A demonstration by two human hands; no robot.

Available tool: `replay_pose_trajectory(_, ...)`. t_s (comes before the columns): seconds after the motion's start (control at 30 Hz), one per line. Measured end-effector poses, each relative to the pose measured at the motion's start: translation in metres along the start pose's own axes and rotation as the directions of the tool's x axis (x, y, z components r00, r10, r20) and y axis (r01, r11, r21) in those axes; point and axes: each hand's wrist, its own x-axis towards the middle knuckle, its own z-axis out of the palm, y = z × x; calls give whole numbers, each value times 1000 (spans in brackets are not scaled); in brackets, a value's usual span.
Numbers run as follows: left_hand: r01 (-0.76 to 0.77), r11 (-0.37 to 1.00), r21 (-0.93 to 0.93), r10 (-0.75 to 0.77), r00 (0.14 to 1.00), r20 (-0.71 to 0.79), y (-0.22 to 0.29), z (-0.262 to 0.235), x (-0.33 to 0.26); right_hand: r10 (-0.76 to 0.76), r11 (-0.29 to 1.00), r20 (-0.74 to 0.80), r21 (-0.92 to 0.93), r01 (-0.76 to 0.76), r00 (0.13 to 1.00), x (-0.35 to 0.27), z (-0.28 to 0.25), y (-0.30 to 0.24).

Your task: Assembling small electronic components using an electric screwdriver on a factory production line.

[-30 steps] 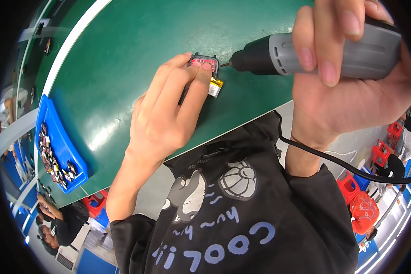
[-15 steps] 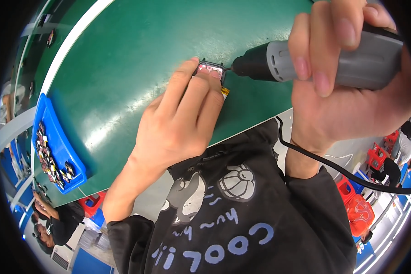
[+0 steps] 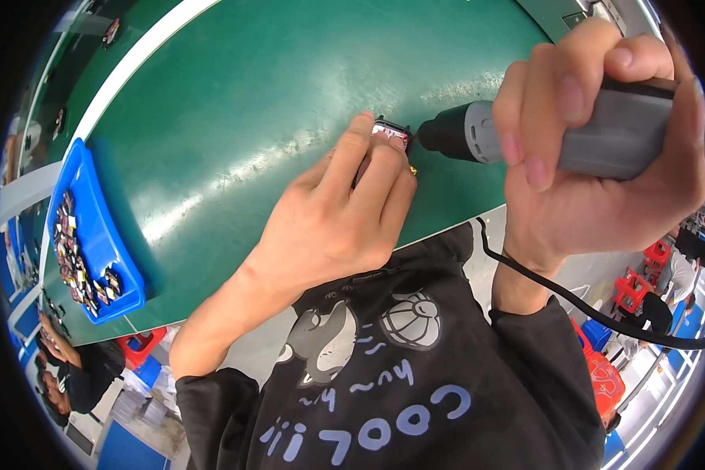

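A small dark electronic casing [image 3: 402,129] with a pink and white board inside lies on the green table [image 3: 235,102]. My left hand [image 3: 333,211] holds it against the tabletop, its fingers covering most of the part. A bit of yellow [image 3: 413,170] shows beside my fingers. My right hand [image 3: 583,157] is wrapped round a grey and black electric screwdriver [image 3: 482,131], held sideways. The driver's black nose points left at the casing's right edge; whether its tip touches the casing I cannot make out.
At the table's left edge sits a blue bin [image 3: 117,258] with several small electronic parts. A black cable [image 3: 572,290] runs past my right wrist. Another person [image 3: 82,376] sits at lower left. Red stools [image 3: 630,288] and more people are beyond at right.
In the view, my left hand and the casing have shifted right and slightly down. The screwdriver's nose has also moved right and down. Both hands keep their hold.
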Motion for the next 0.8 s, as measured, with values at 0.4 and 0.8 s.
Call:
replay_pose_trajectory(0.4,27,999,-44,-28,1000,-14,0,0,1,17,999,-69,-31,-20,997,1,10,1)
replay_pose_trajectory(0.8,34,999,-15,-34,999,38,-2,-2,-4,5,998,-149,-58,-14,989,4,25,4)
